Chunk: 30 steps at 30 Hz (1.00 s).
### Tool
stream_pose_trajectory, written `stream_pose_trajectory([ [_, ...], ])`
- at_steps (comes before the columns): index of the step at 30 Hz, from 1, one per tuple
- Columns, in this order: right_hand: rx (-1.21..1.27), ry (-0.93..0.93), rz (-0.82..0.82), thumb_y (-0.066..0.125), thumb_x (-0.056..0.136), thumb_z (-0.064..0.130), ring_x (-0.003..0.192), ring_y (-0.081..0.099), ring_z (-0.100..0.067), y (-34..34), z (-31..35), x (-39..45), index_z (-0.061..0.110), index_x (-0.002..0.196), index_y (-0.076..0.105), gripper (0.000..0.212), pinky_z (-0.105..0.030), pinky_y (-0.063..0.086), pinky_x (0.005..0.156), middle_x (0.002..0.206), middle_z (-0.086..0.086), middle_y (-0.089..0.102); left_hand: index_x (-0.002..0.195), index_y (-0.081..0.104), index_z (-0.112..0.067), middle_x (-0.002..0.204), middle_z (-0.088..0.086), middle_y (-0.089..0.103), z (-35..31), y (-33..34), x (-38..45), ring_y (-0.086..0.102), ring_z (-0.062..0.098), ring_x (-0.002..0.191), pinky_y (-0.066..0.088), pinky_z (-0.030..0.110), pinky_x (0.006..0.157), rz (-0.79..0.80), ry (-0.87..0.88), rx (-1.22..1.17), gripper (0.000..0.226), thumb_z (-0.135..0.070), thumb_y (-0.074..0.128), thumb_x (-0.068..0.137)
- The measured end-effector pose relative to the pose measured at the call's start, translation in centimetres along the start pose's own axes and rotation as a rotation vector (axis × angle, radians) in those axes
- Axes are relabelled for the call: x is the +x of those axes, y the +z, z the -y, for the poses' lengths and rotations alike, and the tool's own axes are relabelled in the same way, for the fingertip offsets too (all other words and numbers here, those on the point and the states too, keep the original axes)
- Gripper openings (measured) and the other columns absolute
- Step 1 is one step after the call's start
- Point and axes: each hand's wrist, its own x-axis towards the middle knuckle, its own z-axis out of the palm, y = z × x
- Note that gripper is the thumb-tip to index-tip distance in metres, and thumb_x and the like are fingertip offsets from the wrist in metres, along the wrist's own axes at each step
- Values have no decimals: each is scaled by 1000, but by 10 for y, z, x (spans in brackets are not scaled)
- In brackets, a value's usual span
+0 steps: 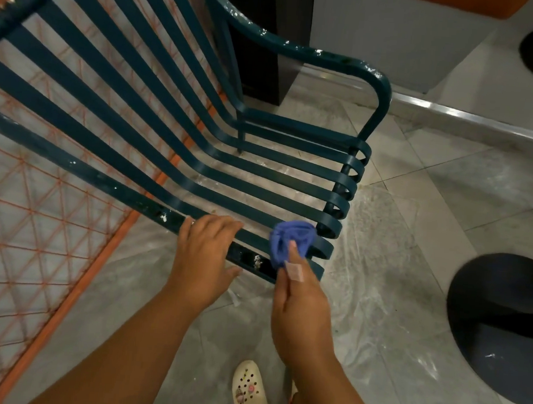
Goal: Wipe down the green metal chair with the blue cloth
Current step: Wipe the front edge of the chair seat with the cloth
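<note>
Head view looks down over a green metal chair (pixel 180 150) whose slats sweep from ten o'clock toward the curled front edge at about four o'clock of centre. Near six o'clock, the left hand (pixel 203 254) lies flat on the nearest armrest bar, fingers spread and loose, holding nothing. Just to its three o'clock side, the right hand (pixel 302 303) pinches a bunched blue cloth (pixel 290 245) between thumb and fingers, pressing it against the front end of that same bar; a small plaster sits on the thumb. White flecks dot the paint on both armrests. An orange mesh frame (pixel 32 247) leans at nine o'clock, behind the chair. A pale clog (pixel 249 388) shows at six o'clock on the grey tiled floor (pixel 412 277).
</note>
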Motion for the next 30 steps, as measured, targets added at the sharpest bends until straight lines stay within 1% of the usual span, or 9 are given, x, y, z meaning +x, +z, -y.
stream_pose_trajectory([
  [2,-84,-196,-34,46,98,25,118,55,-22,22,-6,7,23,145,35,49,-26,47,93,140,-7,49,138,45,-24,142,0,47,9,4,-6,35,23,136,19,46,115,-55,-53,-49,85,-37,86,64],
  [5,-237,-359,-18,62,89,13,139,32,-29,48,-16,17,18,146,33,64,-49,41,104,153,-14,30,137,46,-18,139,4,49,20,7,-13,40,25,132,31,49,111,-91,-98,-88,86,-26,88,63],
  [7,-412,-422,47,66,85,15,144,19,-30,57,-19,18,24,149,26,76,-54,30,110,157,-11,17,138,45,-16,138,6,50,25,8,-18,42,26,131,33,49,109,-131,-110,-131,81,-17,84,67],
  [11,-663,-442,118,68,81,33,131,42,-39,66,-14,22,37,148,23,81,-57,36,101,152,-11,33,137,46,-13,136,7,51,36,9,-29,43,27,128,33,44,108,-216,-176,-222,69,-4,73,73],
  [14,-824,-422,103,66,81,32,99,54,-35,70,-5,35,28,148,27,77,-51,44,81,121,-15,56,136,47,-14,134,7,52,43,11,-37,43,27,126,33,43,106,-228,-217,-262,68,-2,71,74],
  [17,-922,-405,157,46,93,27,99,52,-33,67,9,48,15,146,24,58,-47,42,83,114,-15,55,137,46,-16,136,5,51,49,11,-44,41,24,128,30,40,106,-216,-267,-278,65,-5,69,77],
  [22,-857,-428,302,45,96,27,109,53,-30,55,18,64,14,126,41,34,-44,41,94,120,-11,54,137,46,-16,136,5,50,53,14,-50,40,23,129,28,39,108,-200,-299,-324,63,-7,67,79],
  [25,-717,-376,361,41,98,43,91,59,-22,47,17,79,18,115,49,31,-37,49,79,105,-6,63,138,44,-18,138,3,48,53,12,-50,37,22,130,27,38,109,-185,-325,-351,62,-8,65,81],
  [30,-245,42,707,31,98,54,85,56,-19,30,18,107,29,87,56,37,-35,43,79,88,-1,59,139,42,-22,139,1,46,53,11,-47,34,19,132,27,37,110,-177,-323,-368,62,-12,64,83],
])
